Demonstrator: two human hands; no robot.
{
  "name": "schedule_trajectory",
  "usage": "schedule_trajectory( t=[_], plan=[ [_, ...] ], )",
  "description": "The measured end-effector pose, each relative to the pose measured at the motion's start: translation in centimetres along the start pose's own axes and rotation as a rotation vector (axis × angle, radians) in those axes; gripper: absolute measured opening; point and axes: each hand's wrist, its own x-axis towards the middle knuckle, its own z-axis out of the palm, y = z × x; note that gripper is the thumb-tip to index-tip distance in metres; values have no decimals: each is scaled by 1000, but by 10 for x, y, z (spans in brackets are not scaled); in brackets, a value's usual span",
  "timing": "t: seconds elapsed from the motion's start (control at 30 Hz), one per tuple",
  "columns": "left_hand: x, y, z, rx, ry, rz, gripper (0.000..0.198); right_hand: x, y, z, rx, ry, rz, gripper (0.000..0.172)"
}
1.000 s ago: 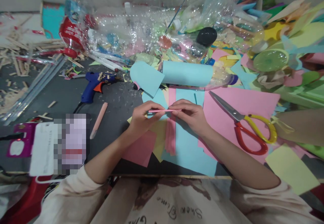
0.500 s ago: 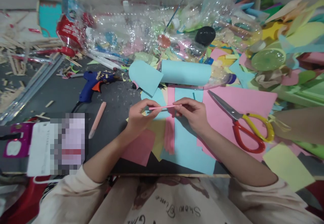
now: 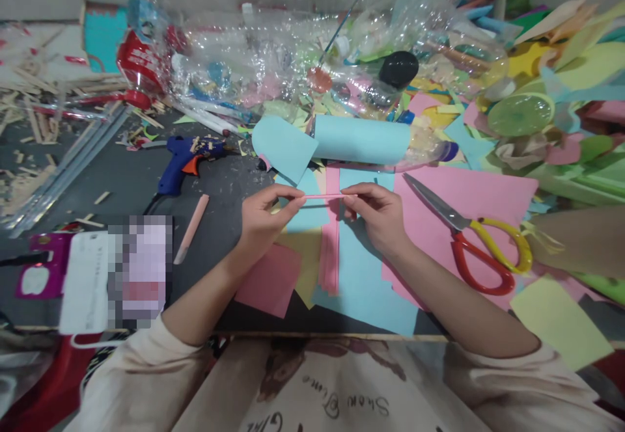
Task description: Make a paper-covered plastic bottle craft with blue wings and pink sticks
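Pink strip; at its nine o'clock end, left hand; at three o'clock, right hand; both in fingertip pinch upon it

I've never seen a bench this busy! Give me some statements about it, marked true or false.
1. The left hand and right hand hold the same thin pink piece. True.
2. The scissors have one red and one yellow handle. True.
3. The right hand grips the scissors. False: they lie on a pink sheet.
4. The glue gun lies to the left of both hands. True.
5. Every bottle here stands upright. False: the blue-wrapped bottle lies on its side.
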Motion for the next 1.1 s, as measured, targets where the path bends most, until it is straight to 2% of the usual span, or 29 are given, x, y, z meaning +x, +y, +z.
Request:
schedule_trajectory(
  t=[0.13, 0.23, 0.3, 0.4, 0.43, 0.53, 0.6, 0.73, 0.87, 0.97, 1.1],
  plan=[
    [8, -5, -6, -12, 94, 37, 19, 1, 2, -3, 4, 34, -16, 24],
    [16, -9, -13, -8, 174, 22, 22, -4, 4, -6, -118, 29, -111, 23],
    [19, -9, -16, -18, 198, 2, 24, -14, 7, -4, -339, -144, -261, 30],
    [18, -8, -17, -19, 197, -16, 26, -35, 16, 10, -741, -600, -575, 37],
    [17, -8, -17, -7, 191, -16, 27, -43, 19, 16, -845, -695, -659, 37],
    [14, -10, -16, 47, 161, 1, 31, -59, 28, 32, -1049, -778, -799, 45],
    [14, -13, -15, 84, 123, 8, 26, -64, 30, 37, -1097, -809, -824, 48],
    [16, -16, -12, 145, -6, 97, 8, -65, 27, 37, -1116, -816, -749, 34],
    [16, -12, -11, 294, -101, 208, 9, -64, 27, 37, -1121, -737, -754, 29],
    [15, -9, -12, 334, -83, 221, 12, -65, 31, 39, -1102, -647, -824, 24],
    [15, -10, -13, 243, 5, 203, 25, -65, 33, 40, -1076, -636, -775, 22]
  ],
)
